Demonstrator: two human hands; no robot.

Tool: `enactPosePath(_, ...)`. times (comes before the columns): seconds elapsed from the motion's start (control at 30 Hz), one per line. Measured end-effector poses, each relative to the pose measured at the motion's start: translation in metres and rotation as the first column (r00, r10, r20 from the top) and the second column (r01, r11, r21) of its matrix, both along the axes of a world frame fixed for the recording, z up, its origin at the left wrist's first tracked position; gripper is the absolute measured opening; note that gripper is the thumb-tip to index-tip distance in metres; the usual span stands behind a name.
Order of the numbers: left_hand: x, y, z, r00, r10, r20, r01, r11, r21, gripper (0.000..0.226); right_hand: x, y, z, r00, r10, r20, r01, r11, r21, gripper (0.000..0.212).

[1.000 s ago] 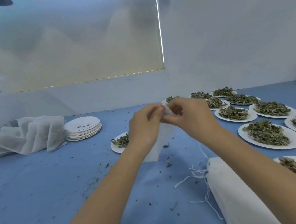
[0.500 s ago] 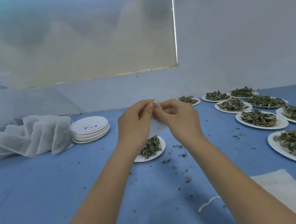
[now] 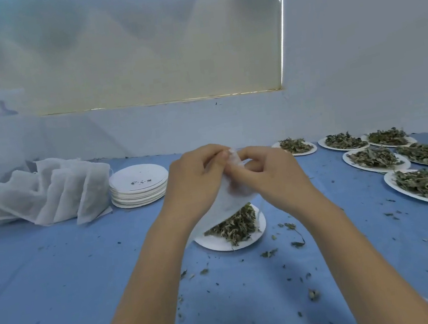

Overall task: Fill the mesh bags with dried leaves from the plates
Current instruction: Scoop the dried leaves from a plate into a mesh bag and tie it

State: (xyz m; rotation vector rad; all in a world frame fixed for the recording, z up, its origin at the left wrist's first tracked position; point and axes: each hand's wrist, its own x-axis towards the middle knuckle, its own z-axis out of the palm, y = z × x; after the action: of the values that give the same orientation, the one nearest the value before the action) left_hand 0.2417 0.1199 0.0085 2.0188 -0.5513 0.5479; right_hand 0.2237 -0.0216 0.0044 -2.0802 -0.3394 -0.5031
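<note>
A mesh bag [image 3: 226,203] is being pinched at its mouth by the left hand [image 3: 196,183] and right hand [image 3: 272,178], above a plate [image 3: 255,235] of dried leaves [image 3: 234,224]. Opening is judged under way; leaves must be scooped in next.

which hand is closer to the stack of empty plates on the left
Left. The left hand pinches the mesh bag just right of the stack of empty plates; the right hand grips the bag farther right.
</note>
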Motion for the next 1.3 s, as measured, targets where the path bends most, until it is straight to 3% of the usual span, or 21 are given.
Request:
enactPosePath(0.23, 0.004, 0.000, -0.005, 0.999, -0.017, -0.031, 0.018, 0.999, 0.028, 0.021, -0.004, -0.005, 0.004, 0.997, 0.019, -0.081, -0.033, 0.984, -0.178, 0.046)
enactPosePath(0.33, 0.001, -0.001, -0.004, 0.998, 0.031, 0.050, -0.034, 0.997, 0.075, 0.022, -0.005, -0.008, 0.005, 0.989, 0.056, -0.135, -0.067, 0.994, -0.084, 0.045)
enactPosePath(0.4, -0.001, -0.003, -0.004, 0.945, 0.141, 0.294, -0.211, 0.952, 0.221, 0.036, -0.003, -0.007, 0.004, 0.990, 0.043, -0.137, -0.047, 0.999, -0.026, 0.043)
enactPosePath(0.47, -0.002, -0.006, -0.007, 0.899, 0.111, 0.424, -0.257, 0.917, 0.305, 0.050, 0.001, -0.006, 0.003, 0.976, 0.097, -0.195, -0.074, 0.989, 0.125, 0.039)
enactPosePath(0.63, -0.003, -0.024, -0.025, 0.966, -0.078, 0.246, -0.050, 0.879, 0.475, 0.108, -0.001, -0.008, 0.006, 0.853, 0.440, -0.282, -0.226, 0.796, 0.561, 0.033)
enactPosePath(0.7, 0.000, -0.026, -0.032, 0.943, -0.066, 0.328, -0.093, 0.890, 0.447, 0.103, -0.003, -0.011, 0.008, 0.810, 0.516, -0.279, -0.263, 0.744, 0.614, 0.035)
enactPosePath(0.83, 0.004, -0.016, -0.032, 0.902, -0.034, 0.430, -0.162, 0.897, 0.411, 0.078, -0.007, -0.018, 0.013, 0.756, 0.581, -0.303, -0.326, 0.735, 0.595, 0.034)
enactPosePath(0.97, 0.001, -0.008, -0.031, 0.919, -0.047, 0.392, -0.168, 0.851, 0.497, 0.071, -0.006, -0.017, 0.017, 0.703, 0.595, -0.390, -0.393, 0.781, 0.484, 0.059)
enactPosePath(1.07, 0.002, 0.003, -0.034, 0.907, 0.008, 0.422, -0.284, 0.753, 0.594, 0.058, 0.001, -0.013, 0.020, 0.694, 0.527, -0.491, -0.389, 0.848, 0.361, 0.072)
enactPosePath(1.13, 0.007, 0.019, -0.034, 0.886, 0.072, 0.459, -0.387, 0.659, 0.644, 0.054, 0.009, -0.013, 0.019, 0.780, 0.387, -0.491, -0.282, 0.919, 0.276, 0.059)
enactPosePath(1.2, 0.017, 0.035, -0.038, 0.897, 0.155, 0.414, -0.424, 0.564, 0.709, 0.052, 0.022, -0.014, 0.009, 0.892, 0.124, -0.435, -0.115, 0.992, 0.047, 0.040)
enactPosePath(1.27, 0.027, 0.050, -0.046, 0.916, 0.223, 0.334, -0.400, 0.573, 0.715, 0.047, 0.037, -0.017, -0.008, 0.938, -0.143, -0.317, 0.053, 0.960, -0.276, 0.028)
enactPosePath(1.3, 0.031, 0.055, -0.051, 0.921, 0.235, 0.310, -0.388, 0.586, 0.711, 0.045, 0.043, -0.017, -0.017, 0.936, -0.200, -0.290, 0.073, 0.915, -0.396, 0.030)
